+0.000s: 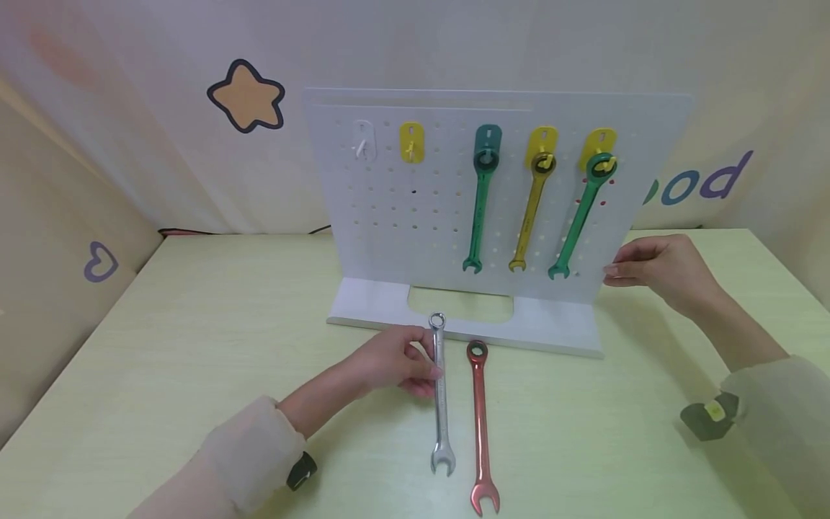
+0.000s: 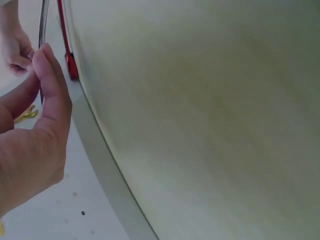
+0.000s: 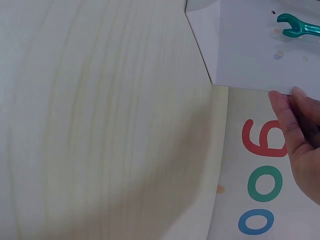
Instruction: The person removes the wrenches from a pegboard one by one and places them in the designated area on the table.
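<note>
My left hand [image 1: 395, 359] pinches a silver combination wrench [image 1: 442, 414] by its shaft, ring end toward the board and open end toward me. In the left wrist view the thumb and fingers meet on the thin shaft [image 2: 43, 25]. A red combination wrench [image 1: 480, 425] lies on the table just right of it. My right hand [image 1: 674, 272] grips the right edge of the white pegboard [image 1: 395, 252] between thumb and fingers; the right wrist view shows the fingertips [image 3: 275, 98] at that edge.
On the pegboard hang a dark green wrench [image 1: 478, 216], a yellow wrench [image 1: 530, 216] and a green wrench [image 1: 576, 227]. A white hook [image 1: 364, 140] and a yellow hook [image 1: 411, 142] at the left bear nothing. The board's base [image 1: 558, 331] stands on the wooden table [image 1: 246, 303], before a printed curtain.
</note>
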